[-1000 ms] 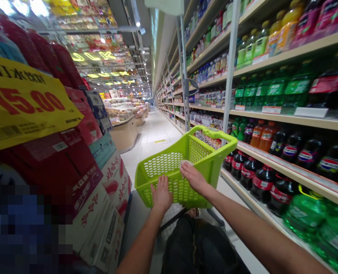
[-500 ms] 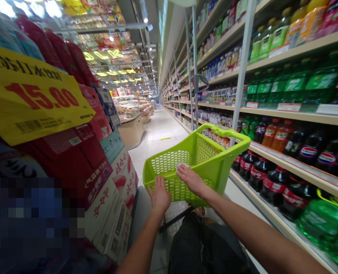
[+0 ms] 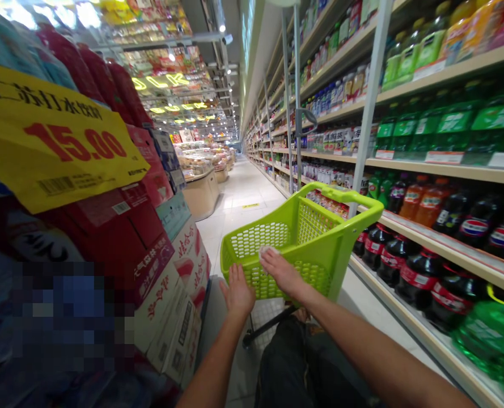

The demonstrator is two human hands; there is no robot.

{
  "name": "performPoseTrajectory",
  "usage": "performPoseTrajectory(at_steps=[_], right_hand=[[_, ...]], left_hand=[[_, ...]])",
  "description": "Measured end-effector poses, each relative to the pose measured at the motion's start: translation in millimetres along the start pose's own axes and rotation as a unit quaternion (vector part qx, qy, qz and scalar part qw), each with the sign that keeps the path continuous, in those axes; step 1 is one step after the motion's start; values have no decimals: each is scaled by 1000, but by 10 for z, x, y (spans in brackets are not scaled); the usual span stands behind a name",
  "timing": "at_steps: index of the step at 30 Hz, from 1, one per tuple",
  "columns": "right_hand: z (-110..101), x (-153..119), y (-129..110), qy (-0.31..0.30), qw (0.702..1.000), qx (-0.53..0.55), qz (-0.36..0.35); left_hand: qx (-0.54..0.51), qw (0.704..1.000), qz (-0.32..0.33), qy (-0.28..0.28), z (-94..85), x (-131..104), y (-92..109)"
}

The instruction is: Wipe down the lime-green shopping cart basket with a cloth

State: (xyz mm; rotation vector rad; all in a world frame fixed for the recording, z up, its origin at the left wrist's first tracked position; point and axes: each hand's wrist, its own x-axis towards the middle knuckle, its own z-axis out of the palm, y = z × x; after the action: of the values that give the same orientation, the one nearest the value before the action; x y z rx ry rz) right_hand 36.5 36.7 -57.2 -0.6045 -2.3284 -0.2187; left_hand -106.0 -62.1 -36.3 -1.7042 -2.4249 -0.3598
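A lime-green shopping cart (image 3: 315, 249) with perforated sides stands before me, its handle toward the right shelves. Against the near side of its basket, close to the front corner, rests my left hand (image 3: 238, 292), fingers extended and holding nothing. My right hand (image 3: 281, 272) lies on the top rim of the same side, pressing a crumpled white cloth or tissue (image 3: 265, 253) under its fingers. Most of the cloth is hidden by those fingers. The basket's visible inside holds no goods.
Shelves of bottled drinks (image 3: 430, 192) run along the right. Stacked drink cartons (image 3: 183, 266) and a yellow price sign (image 3: 77, 141) crowd the left. Round-ended display counters (image 3: 201, 195) line the tiled aisle (image 3: 247, 192) farther on.
The whole view has shifted slightly, with the cart and shelves appearing farther right. My right hand with the cloth has slid a little left along the rim, closer to my left hand.
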Motion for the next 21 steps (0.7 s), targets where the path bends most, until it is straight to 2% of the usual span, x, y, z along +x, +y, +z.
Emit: performPoseTrajectory(at_steps=[3,5,7,11,13,15,18,19,21], right_hand=[[-273,-124,337,32,996,-39,70],[-377,-174,454,48,992,-52,101],[-298,-139,337,41,995,-37,88],[117,86,-227,0,1000,10,9],[178,133,-309,-5,1000,15,-5],[74,80,-156,9,1000,5,20],[-177,-67,205,49,994,-25,97],[-219,-94,261,58,991,-33,113],[-184,-85,205,55,993,-34,101]], left_hand=[[-2,1000,-19,1,26,-3,-40],[-4,1000,-14,-1,34,-14,-35],[-3,1000,-10,-2,33,-29,-25],[9,1000,0,-6,10,-52,-58],[16,1000,-16,-12,-9,-53,-100],[19,999,-26,-17,-22,-49,-135],[18,999,-25,-14,-17,-37,-140],[17,999,-27,-11,-13,-32,-126],[17,999,-29,-3,-10,-22,-85]])
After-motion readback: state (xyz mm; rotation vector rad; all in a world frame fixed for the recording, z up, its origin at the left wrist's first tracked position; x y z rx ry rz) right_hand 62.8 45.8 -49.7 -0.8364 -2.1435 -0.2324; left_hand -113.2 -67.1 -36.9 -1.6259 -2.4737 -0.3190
